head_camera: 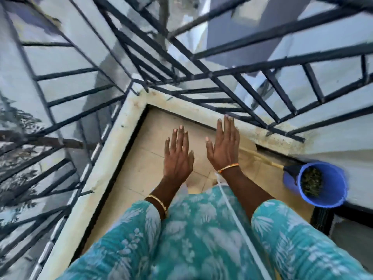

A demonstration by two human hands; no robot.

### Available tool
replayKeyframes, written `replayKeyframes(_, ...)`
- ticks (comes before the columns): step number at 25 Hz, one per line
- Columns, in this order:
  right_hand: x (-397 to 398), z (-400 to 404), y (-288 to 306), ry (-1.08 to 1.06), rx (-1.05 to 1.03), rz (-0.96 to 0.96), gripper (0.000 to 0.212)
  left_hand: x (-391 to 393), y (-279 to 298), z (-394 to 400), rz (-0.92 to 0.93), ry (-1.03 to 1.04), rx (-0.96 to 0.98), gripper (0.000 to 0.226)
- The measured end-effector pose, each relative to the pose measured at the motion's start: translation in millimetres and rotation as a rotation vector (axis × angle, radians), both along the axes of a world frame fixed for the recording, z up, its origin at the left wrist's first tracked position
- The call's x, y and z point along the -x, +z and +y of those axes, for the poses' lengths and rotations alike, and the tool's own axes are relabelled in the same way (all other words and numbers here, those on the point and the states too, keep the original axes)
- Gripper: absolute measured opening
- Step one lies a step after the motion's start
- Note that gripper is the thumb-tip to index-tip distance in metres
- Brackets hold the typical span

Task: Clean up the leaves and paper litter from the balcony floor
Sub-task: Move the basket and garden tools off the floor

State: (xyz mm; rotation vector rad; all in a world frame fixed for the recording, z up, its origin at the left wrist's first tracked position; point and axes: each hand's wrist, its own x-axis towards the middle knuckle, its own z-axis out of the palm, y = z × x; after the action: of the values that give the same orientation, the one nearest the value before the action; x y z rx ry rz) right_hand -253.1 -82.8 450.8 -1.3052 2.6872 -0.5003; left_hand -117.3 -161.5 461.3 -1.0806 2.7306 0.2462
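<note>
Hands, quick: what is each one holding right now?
Left hand: open, fingers spread, holding nothing.
Right hand: open, fingers spread, holding nothing.

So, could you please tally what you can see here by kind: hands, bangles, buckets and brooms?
Hands: 2, left hand and right hand, both empty
Bangles: 2
Bucket: 1, blue, leaves inside
Broom: 1
Total: 6

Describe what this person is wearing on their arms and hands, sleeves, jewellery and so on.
Both arms wear loose turquoise sleeves printed with pale white leaf shapes. The left hand has a thin gold bangle further up the forearm, near the cuff. The right hand has a gold bangle with orange-red accents at the wrist. No rings can be made out. A thin white cord runs down the matching garment.
</note>
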Motion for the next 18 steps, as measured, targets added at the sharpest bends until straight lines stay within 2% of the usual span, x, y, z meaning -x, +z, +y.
replayKeyframes(5,-14.8,-32.3,44.9,0.352,0.05,0.08,0.066,-38.3,50.0,-0.8,0.023,0.259,0.112,0.066)
replayKeyframes(7,-27.8,-39.0,59.1,0.555,0.065,0.106,0.066,-54.7,58.6,17.1,0.071,0.45,0.223,0.066)
replayKeyframes(12,-75.1,-23.3,87.3,0.926,0.148,0.13,0.064,-88.3,80.9,95.8,0.097,0.854,0.351,0.065)
replayKeyframes(18,-168.0,25.2,112.9,1.272,0.217,0.069,0.065,-149.7,99.6,197.1,0.09,1.297,0.325,0.065)
